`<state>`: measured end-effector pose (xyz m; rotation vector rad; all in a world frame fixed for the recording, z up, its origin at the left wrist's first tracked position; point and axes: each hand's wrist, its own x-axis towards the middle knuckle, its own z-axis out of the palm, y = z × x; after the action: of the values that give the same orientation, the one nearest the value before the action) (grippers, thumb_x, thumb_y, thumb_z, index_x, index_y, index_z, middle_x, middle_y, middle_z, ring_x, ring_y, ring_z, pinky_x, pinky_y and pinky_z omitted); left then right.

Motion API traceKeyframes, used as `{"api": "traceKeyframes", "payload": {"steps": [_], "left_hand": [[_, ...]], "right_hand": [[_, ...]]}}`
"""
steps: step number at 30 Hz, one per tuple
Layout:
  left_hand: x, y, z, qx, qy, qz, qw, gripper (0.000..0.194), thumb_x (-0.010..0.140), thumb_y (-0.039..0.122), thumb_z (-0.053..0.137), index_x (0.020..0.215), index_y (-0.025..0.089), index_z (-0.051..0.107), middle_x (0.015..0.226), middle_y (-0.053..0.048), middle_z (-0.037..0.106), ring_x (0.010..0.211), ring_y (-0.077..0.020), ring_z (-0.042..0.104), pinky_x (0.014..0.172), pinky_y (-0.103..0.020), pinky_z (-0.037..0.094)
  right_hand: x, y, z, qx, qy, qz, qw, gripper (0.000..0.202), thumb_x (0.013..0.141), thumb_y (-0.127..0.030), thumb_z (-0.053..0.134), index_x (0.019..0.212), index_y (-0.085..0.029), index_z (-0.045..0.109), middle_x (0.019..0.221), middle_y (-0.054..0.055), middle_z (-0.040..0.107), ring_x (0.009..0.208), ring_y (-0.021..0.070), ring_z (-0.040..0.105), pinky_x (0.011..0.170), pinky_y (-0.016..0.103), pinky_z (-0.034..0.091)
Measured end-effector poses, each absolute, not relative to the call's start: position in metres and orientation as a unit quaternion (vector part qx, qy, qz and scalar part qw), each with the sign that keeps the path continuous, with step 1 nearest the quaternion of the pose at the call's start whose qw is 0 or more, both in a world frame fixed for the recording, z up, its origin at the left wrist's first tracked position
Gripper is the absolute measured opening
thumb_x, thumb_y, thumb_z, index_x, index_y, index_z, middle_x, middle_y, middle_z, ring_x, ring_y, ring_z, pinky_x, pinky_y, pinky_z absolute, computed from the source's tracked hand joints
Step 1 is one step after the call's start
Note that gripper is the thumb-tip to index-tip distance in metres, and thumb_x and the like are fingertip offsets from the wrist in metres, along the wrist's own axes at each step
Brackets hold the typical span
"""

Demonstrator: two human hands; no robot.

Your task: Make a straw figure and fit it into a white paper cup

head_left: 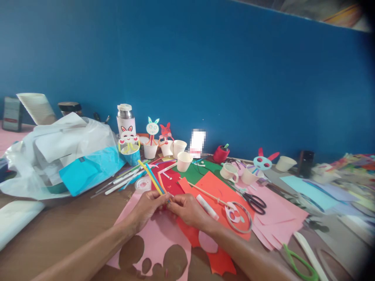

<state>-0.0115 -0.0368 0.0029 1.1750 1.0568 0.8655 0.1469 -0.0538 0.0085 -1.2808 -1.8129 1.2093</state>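
Yellow, blue and orange paper strips (152, 176) rise up and to the left from between my two hands. My left hand (150, 207) is closed on the lower part of the strips. Close against it, my right hand (186, 207) pinches at their lower ends; the fingertips of both hands nearly touch, and they partly hide the ends. Beneath the hands lies a pink sheet (158, 242) with round holes cut out of it. A white glue stick (207, 207) lies just right of my right hand on orange paper (213, 187).
Black-handled scissors (255, 203) and pink sheets (278, 218) lie to the right, green-handled scissors (299, 263) at lower right. Paper cups with animal faces (152, 128) stand along the blue wall. A plastic bag (38, 156) fills the left; a tape roll (143, 184) sits near my left hand.
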Motion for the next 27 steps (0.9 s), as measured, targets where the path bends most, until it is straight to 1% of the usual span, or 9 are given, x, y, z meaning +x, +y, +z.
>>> {"api": "traceKeyframes", "payload": {"steps": [11,16,19,23,27], "left_hand": [[-0.0128,-0.0359,-0.0004,0.510,0.443,0.381,0.631,0.037,0.069,0.049,0.060,0.062,0.013,0.054,0.048,0.006,0.041,0.045,-0.0068,0.035,0.043,-0.021,0.023],[-0.0118,-0.0369,0.0040,0.507,0.455,0.374,0.629,0.037,0.067,0.048,0.061,0.058,0.014,0.052,0.046,0.006,0.041,0.043,-0.0068,0.035,0.041,-0.021,0.023],[-0.0112,-0.0375,0.0072,0.507,0.470,0.367,0.622,0.035,0.064,0.047,0.063,0.057,0.014,0.052,0.045,0.006,0.041,0.041,-0.0063,0.034,0.039,-0.020,0.022],[-0.0115,-0.0375,0.0070,0.514,0.484,0.357,0.611,0.038,0.063,0.050,0.063,0.055,0.014,0.051,0.044,0.006,0.041,0.040,-0.0060,0.033,0.038,-0.020,0.021],[-0.0125,-0.0367,0.0038,0.523,0.484,0.356,0.605,0.041,0.065,0.052,0.060,0.053,0.014,0.048,0.044,0.005,0.041,0.040,-0.0058,0.033,0.039,-0.020,0.021]], "right_hand": [[0.1467,-0.0560,0.0123,-0.482,-0.688,0.450,0.302,0.035,0.082,-0.044,0.048,0.069,-0.016,0.064,0.056,-0.002,0.053,0.052,0.0095,0.044,0.048,0.020,0.031],[0.1475,-0.0564,0.0125,-0.478,-0.694,0.447,0.299,0.034,0.083,-0.043,0.047,0.070,-0.016,0.063,0.057,-0.002,0.053,0.052,0.0090,0.043,0.048,0.019,0.031],[0.1483,-0.0560,0.0103,-0.473,-0.701,0.442,0.300,0.034,0.084,-0.040,0.046,0.067,-0.015,0.061,0.056,-0.002,0.050,0.051,0.0081,0.042,0.047,0.019,0.030],[0.1489,-0.0557,0.0092,-0.467,-0.706,0.440,0.299,0.036,0.085,-0.040,0.044,0.063,-0.014,0.056,0.055,-0.003,0.048,0.051,0.0075,0.041,0.047,0.018,0.030],[0.1490,-0.0561,0.0113,-0.473,-0.711,0.431,0.292,0.037,0.085,-0.042,0.044,0.067,-0.014,0.059,0.056,-0.003,0.048,0.051,0.0074,0.040,0.047,0.018,0.029]]}}
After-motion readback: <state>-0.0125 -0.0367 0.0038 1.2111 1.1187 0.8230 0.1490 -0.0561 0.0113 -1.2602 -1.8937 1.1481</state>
